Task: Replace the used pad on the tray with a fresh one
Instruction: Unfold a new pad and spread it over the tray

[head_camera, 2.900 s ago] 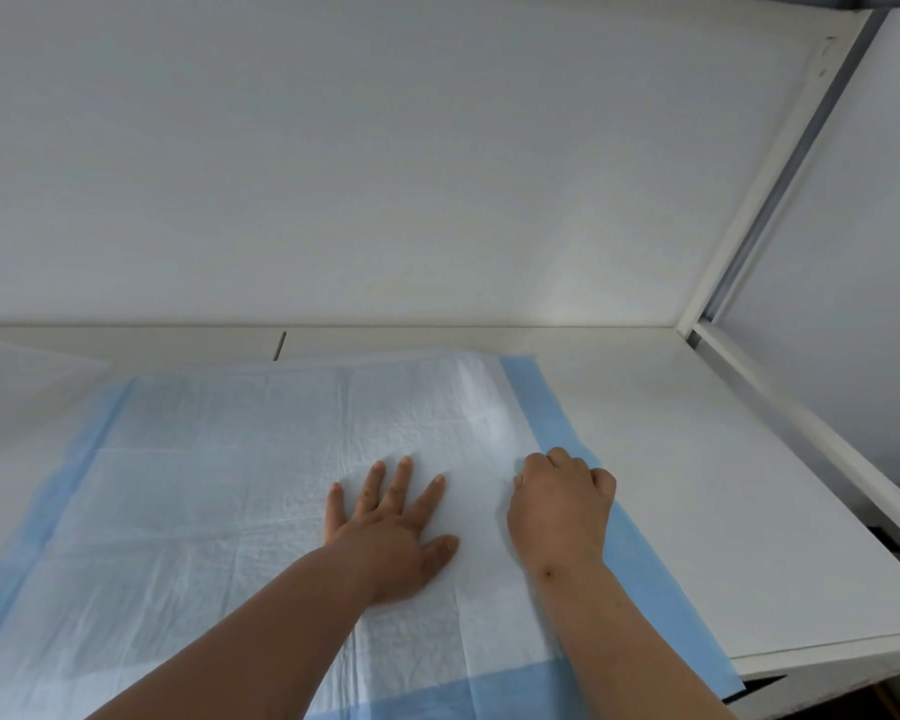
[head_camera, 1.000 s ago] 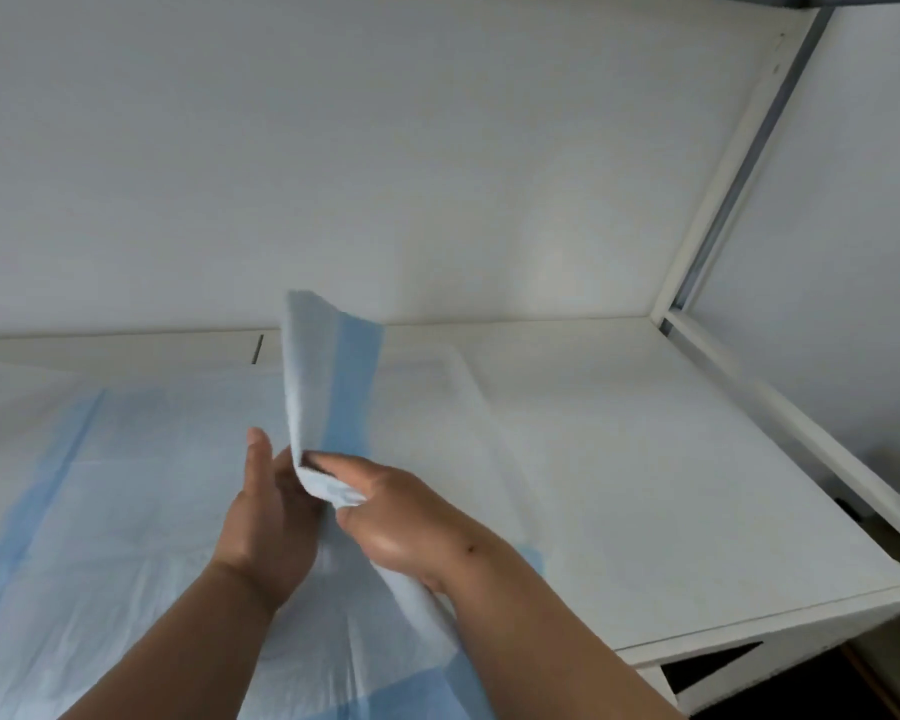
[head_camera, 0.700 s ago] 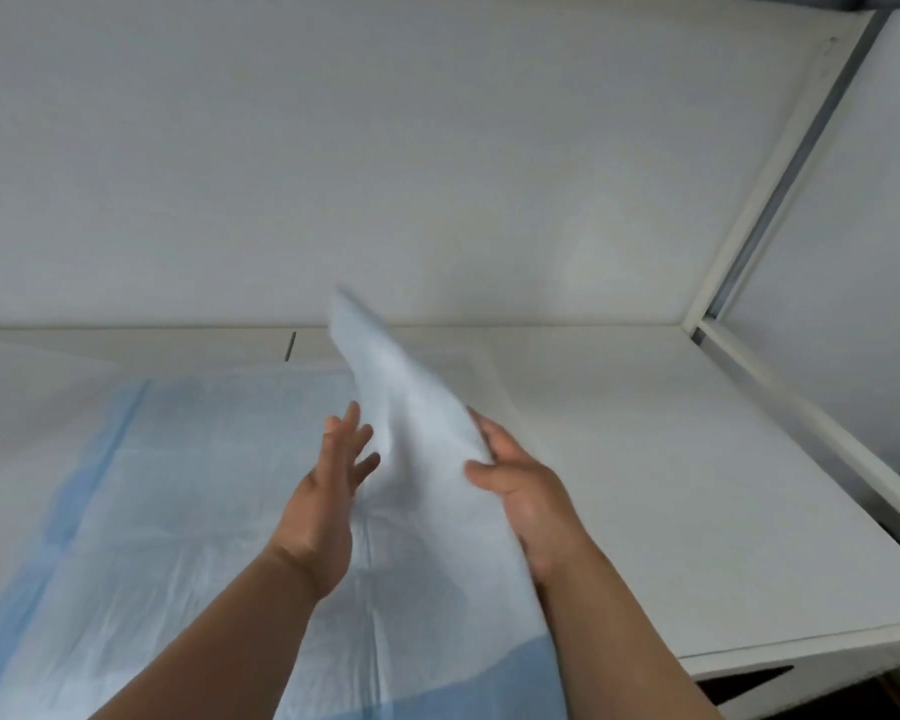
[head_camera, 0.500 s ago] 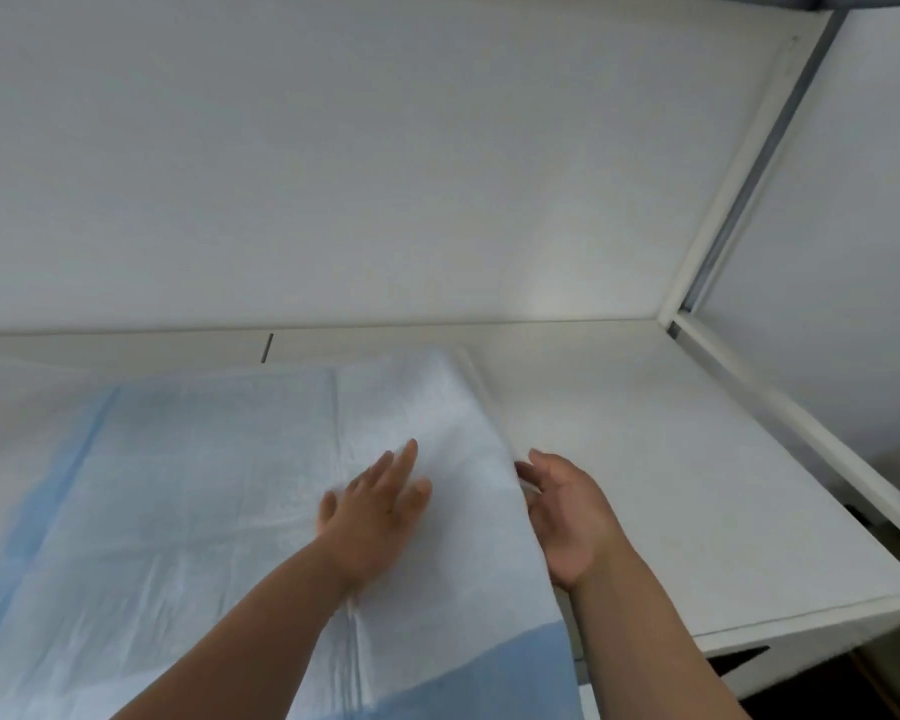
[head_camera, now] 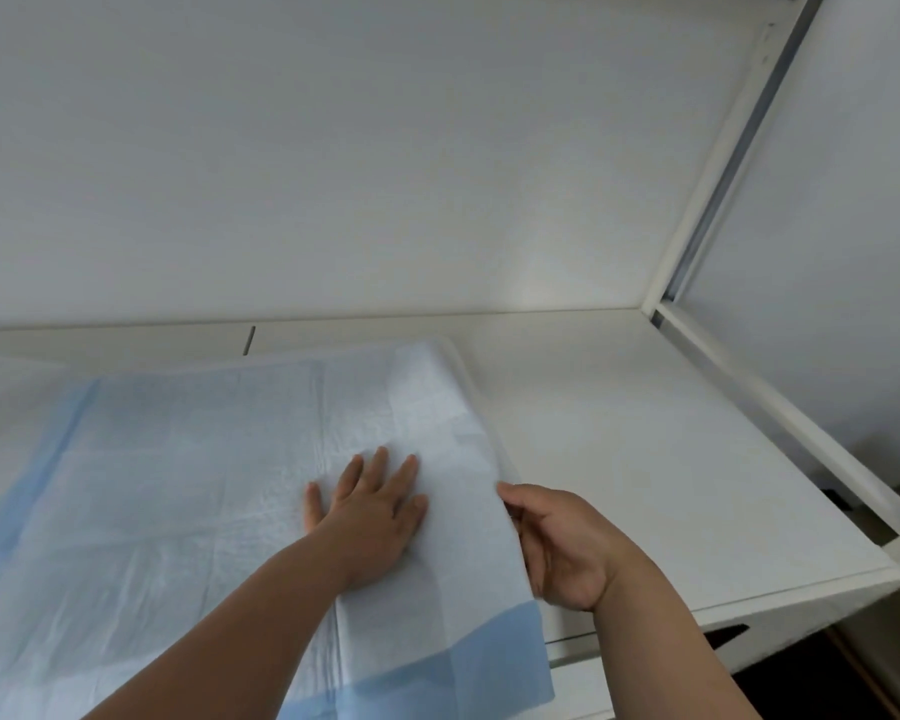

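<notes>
Left grip (head_camera: 370,517): I see my palm flat, fingers straight, pressing the pad (head_camera: 178,485) spread on the white desk (head_camera: 645,459). Right grip (head_camera: 557,543) curls round the pad's folded-over right edge.

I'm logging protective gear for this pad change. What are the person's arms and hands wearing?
Nothing shows: the left hand and right hand are bare, with no gloves, rings or watch visible. Both forearms are uncovered as far as the frame's edge; no sleeve is in view.
</notes>
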`<state>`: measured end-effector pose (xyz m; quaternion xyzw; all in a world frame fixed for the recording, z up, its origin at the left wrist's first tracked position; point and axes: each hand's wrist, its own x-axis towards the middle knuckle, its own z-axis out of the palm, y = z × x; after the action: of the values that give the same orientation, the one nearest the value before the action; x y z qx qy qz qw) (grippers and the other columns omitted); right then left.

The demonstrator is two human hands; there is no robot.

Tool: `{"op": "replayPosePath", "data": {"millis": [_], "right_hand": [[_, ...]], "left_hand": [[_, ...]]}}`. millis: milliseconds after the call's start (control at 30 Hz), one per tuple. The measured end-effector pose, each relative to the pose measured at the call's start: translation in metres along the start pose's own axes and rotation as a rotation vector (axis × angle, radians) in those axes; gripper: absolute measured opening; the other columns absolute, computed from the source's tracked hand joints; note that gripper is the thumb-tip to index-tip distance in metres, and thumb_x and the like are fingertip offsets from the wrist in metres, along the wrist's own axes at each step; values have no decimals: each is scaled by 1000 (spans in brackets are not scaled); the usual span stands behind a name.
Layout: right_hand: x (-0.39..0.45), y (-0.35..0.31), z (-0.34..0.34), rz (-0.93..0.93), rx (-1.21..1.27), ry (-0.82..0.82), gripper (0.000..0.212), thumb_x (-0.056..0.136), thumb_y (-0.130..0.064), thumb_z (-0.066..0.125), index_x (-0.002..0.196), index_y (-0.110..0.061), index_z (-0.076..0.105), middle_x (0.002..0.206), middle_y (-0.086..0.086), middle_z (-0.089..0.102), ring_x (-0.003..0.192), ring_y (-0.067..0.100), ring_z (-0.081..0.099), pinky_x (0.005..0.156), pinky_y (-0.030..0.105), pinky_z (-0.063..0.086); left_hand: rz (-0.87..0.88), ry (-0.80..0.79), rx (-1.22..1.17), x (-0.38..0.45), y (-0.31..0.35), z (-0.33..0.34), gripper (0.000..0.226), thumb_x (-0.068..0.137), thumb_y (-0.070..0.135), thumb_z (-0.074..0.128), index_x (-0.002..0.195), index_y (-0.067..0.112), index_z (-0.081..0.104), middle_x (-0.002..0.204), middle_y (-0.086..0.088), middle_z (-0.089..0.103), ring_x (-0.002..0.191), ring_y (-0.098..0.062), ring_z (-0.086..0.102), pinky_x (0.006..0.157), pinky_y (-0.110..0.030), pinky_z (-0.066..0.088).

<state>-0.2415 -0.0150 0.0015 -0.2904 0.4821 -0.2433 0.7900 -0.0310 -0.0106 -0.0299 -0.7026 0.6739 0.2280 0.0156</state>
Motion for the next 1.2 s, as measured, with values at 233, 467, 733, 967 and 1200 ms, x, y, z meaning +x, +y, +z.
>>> {"op": "replayPosePath", "data": {"millis": [233,467,733,967,1200], "right_hand": [[-10,7,0,-100,36,-202,44,80,-24,69,120,-8,68,116,18,62,102,34,58,90,45,43],[-14,18,7,-38,95,-483,44,93,-47,50,132,-26,59,111,13,65,82,33,68,68,47,57],[-29,15,-2,-21,-355,-224,36,93,4,43,122,-8,61,92,13,70,67,24,69,57,36,60],[-32,24,-1,119,-244,-239,36,96,-31,48,112,-8,69,109,18,65,87,33,67,69,46,60],[-22,36,35,48,-194,-103,35,92,-41,56,98,-9,69,82,10,66,71,25,64,75,41,56]], "left_hand": [[-15,-19,7,0,3,-1,53,101,51,13,149,48,-9,161,10,-19,148,-17,-16,115,-57,-10],[-28,-20,-52,1,4,-4,54,99,55,10,149,48,-7,161,12,-15,149,-16,-14,115,-58,-9],[-67,-25,-38,0,9,-3,59,95,63,8,150,47,-8,160,13,-18,148,-15,-16,115,-58,-10],[-100,-32,83,0,17,2,67,90,70,6,149,44,-15,158,11,-26,147,-18,-21,114,-61,-9],[-123,-11,114,2,19,6,68,92,67,12,147,44,-19,157,10,-30,146,-18,-24,113,-63,-10]]}}
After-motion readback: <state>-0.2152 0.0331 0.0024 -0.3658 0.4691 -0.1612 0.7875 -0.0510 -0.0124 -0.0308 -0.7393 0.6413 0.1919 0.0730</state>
